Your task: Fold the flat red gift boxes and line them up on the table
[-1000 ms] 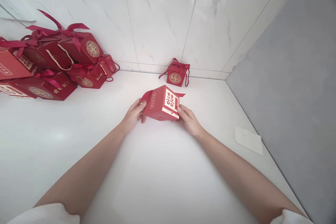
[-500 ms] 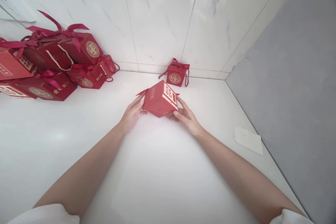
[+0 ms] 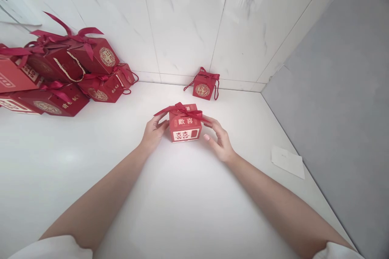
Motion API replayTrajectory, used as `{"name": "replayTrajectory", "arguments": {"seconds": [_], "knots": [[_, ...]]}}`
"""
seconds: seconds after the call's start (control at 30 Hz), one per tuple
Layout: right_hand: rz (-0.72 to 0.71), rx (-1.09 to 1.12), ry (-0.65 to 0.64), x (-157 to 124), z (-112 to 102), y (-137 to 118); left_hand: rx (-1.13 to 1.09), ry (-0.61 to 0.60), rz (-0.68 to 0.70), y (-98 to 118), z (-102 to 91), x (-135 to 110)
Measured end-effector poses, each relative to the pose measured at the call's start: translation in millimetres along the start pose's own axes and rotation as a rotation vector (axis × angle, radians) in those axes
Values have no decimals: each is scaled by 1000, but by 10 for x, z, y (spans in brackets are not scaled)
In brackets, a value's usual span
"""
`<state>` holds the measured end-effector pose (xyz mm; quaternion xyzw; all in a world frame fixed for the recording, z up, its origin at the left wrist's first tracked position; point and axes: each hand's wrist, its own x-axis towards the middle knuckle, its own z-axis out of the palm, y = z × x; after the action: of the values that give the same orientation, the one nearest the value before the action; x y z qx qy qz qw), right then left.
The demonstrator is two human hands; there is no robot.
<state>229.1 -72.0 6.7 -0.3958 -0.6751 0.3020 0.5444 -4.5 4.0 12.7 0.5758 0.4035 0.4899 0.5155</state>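
Observation:
A small red gift box (image 3: pixel 185 123) with a ribbon bow on top stands upright on the white tabletop, its white panel with red characters facing me. My left hand (image 3: pixel 154 132) is at its left side, thumb against the box and fingers curving behind, partly hidden under the ribbon's tail. On the other side is my right hand (image 3: pixel 220 139), fingers reaching to the box's right edge by the ribbon end. Its thumb stands apart from the box, so that hand is open. Whether its hidden fingertips touch the box I cannot tell.
Another small red box (image 3: pixel 205 87) with cord handles stands by the tiled wall behind. Several red gift boxes (image 3: pixel 100 54) with ribbons are piled at the back left. A white card (image 3: pixel 287 162) lies at the right, near the grey side panel (image 3: pixel 340 101).
The gift box has been turned from a tilted, raised pose to upright on the table, bringing its bow and characters into view. My right thumb has come away from it.

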Motion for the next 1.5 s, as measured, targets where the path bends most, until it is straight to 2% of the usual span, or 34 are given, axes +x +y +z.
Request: {"name": "replayTrajectory", "arguments": {"seconds": [0.2, 0.33, 0.4, 0.5, 0.57, 0.63, 0.73, 0.8, 0.87, 0.93, 1.0, 1.07, 1.13, 1.23, 1.3, 1.37, 1.43, 1.5], "knots": [[265, 240, 193, 2, -16, 48, -8, 70, -61, -44, -44, 43], [403, 252, 293, 59, -51, 181, -154, 229, -63, -150, -52, 72], [423, 294, 272, 87, -55, 207, -199, 323, -47, -180, -55, 84], [367, 340, 132, 93, -22, 154, -115, 384, -18, -135, -116, 141], [304, 341, 71, 68, 18, 95, 13, 421, 8, -17, -213, 206], [264, 316, 99, 36, 51, 69, 170, 448, 25, 171, -323, 265], [282, 303, 171, 20, 51, 112, 490, 368, 53, 525, -377, 270], [330, 354, 140, 33, 22, 145, 689, 265, 59, 752, -272, 214], [351, 400, 24, 42, -3, 129, 796, 196, 40, 941, -70, 148], [332, 440, -166, 27, 0, 50, 865, 175, 23, 1085, 160, 116], [323, 474, -373, -16, 38, -60, 970, 143, 9, 1185, 343, 140], [335, 485, -513, -70, 95, -154, 1088, 69, -25, 1241, 443, 212], [347, 476, -561, -107, 142, -198, 1172, -56, -97, 1253, 474, 295], [365, 463, -542, -102, 159, -166, 1204, -234, -236, 1238, 460, 364], [388, 470, -512, -74, 143, -111, 1175, -286, -284, 1280, 408, 347], [403, 483, -488, -51, 123, -61, 1093, -291, -264, 1429, 262, 280], [407, 472, -484, -46, 108, -32, 991, -243, -197, 1697, -39, 164], [404, 440, -491, -59, 95, -24, 963, -140, -91, 2025, -498, -5]]}}
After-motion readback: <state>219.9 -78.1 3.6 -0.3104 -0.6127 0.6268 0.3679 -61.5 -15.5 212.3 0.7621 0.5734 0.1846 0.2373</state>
